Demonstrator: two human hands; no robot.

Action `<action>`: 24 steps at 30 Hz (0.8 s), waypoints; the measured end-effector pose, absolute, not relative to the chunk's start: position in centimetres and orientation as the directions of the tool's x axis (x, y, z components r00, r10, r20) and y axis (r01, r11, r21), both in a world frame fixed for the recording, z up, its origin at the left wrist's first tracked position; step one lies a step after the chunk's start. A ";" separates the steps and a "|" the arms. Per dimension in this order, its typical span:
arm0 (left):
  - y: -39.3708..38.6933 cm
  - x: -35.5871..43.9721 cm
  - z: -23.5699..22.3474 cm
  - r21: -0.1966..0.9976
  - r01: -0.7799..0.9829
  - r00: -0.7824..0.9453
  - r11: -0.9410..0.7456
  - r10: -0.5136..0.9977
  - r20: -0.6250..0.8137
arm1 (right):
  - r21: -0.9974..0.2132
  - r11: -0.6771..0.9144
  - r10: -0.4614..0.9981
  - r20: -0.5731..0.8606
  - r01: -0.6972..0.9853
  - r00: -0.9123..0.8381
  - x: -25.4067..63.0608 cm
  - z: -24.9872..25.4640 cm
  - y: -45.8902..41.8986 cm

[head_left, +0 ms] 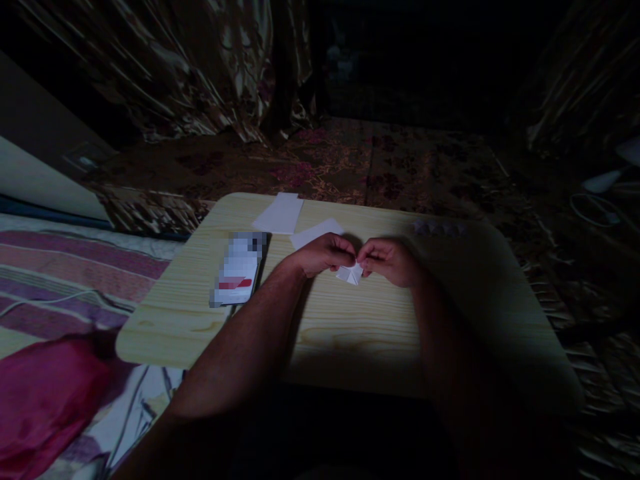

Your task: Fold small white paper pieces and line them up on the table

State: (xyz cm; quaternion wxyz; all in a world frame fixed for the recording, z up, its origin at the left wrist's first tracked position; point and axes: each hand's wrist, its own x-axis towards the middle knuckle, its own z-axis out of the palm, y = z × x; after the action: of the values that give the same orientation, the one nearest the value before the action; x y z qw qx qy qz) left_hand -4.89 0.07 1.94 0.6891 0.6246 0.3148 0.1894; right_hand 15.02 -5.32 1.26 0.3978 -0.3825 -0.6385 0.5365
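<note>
A small piece of folded white paper (351, 274) is held between my two hands, above the middle of the wooden table (350, 333). My left hand (325, 255) pinches its upper left edge between thumb and fingers. On the other side, my right hand (387, 260) grips the upper right edge, its fingertips close to the left ones. Creases run across the paper's lower part; its top is hidden by my fingers. Just beyond my left hand lies a flat white sheet (315, 232), with more white paper (280, 215) near the table's far edge.
A phone (237, 270) with a partly blurred screen lies left of my left forearm. Several small folded paper pieces (440, 228) stand in a row at the far right. Striped bedding (75, 267) and a red cloth (55, 400) are at the left; a patterned curtain (225, 67) hangs behind.
</note>
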 end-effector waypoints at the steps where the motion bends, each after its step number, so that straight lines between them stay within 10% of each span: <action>1: 0.1 -4.9 1.9 0.981 0.127 0.735 0.146 0.650 -0.192 | -0.990 0.132 0.915 0.100 0.055 -0.391 15.0 1.3 -5.3; 24: -0.2 -4.9 2.6 0.971 0.237 0.784 0.020 0.586 -0.203 | -0.991 0.111 0.900 0.066 0.079 -0.430 15.1 1.5 -5.6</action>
State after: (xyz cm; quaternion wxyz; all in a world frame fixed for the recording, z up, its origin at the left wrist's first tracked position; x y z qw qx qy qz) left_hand -4.86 -0.16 2.56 0.6484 0.6869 0.2994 0.1346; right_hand 15.08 -5.57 1.49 0.3747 -0.3802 -0.6442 0.5478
